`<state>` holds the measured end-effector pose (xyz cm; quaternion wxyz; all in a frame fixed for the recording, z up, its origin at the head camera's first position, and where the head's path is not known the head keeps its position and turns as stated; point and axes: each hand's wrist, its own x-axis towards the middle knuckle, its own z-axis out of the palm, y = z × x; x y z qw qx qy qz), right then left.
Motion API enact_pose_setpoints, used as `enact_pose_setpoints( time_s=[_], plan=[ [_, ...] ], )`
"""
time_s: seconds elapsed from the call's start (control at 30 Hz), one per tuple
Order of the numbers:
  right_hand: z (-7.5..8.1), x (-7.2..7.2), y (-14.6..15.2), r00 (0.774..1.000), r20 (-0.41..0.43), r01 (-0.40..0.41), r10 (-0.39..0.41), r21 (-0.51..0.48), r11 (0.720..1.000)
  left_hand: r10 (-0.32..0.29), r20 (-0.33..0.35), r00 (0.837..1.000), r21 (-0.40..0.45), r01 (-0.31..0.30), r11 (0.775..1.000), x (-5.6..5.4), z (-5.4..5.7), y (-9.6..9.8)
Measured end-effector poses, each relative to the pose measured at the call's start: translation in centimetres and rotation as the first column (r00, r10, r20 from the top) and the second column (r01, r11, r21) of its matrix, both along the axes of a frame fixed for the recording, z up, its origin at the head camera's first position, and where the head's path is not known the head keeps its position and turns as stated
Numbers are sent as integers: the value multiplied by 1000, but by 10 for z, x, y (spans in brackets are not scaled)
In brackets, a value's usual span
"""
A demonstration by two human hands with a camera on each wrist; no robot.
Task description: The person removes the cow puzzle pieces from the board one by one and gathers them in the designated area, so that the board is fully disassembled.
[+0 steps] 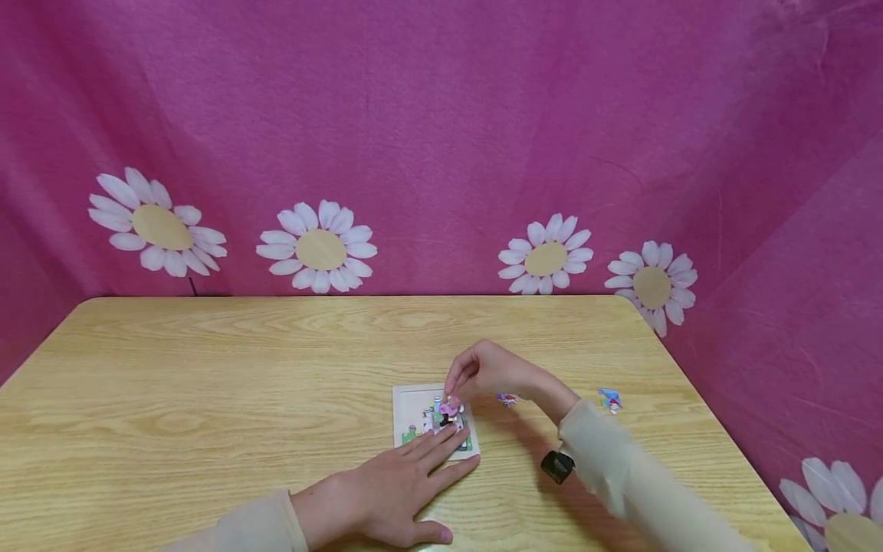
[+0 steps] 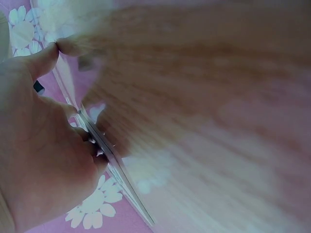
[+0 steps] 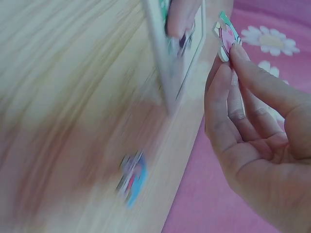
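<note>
A small jigsaw puzzle tray (image 1: 405, 397) with a pale frame lies on the table, partly filled with colourful pieces. My left hand (image 1: 398, 489) rests flat across its near edge, fingers straight and spread, hiding part of the picture. Over the tray's right side, my right hand (image 1: 488, 372) pinches a puzzle piece (image 3: 227, 40) between thumb and fingertips. That piece has pink, white and green on it and is held tilted up. Seen from the left wrist, the left hand (image 2: 46, 145) lies along the tray's thin edge.
Two loose puzzle pieces lie right of the tray: one piece (image 1: 507, 399) near the right wrist, another piece (image 1: 610, 399) farther right. The wooden table (image 1: 207, 383) ends at a pink curtain (image 1: 441, 138) with daisies. A black device (image 1: 556, 466) hangs at the right wrist.
</note>
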<state>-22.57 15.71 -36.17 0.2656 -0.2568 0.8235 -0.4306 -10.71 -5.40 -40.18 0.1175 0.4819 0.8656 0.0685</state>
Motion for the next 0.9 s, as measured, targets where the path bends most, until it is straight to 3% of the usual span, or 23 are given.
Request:
enact_pose_setpoints(
  time_s=[0.4, 0.7, 0.9],
  plan=[
    [-9, 10, 65, 998, 34, 54, -53, -17, 998, 18, 18, 1000, -16, -18, 1000, 1, 1, 0],
    [-14, 23, 83, 995, 36, 89, -90, 25, 996, 13, -4, 1000, -16, -13, 1000, 2, 2, 1],
    [-17, 29, 87, 994, -27, 106, -105, 33, 994, 9, -14, 1000, -8, -9, 1000, 3, 3, 1]
  ],
)
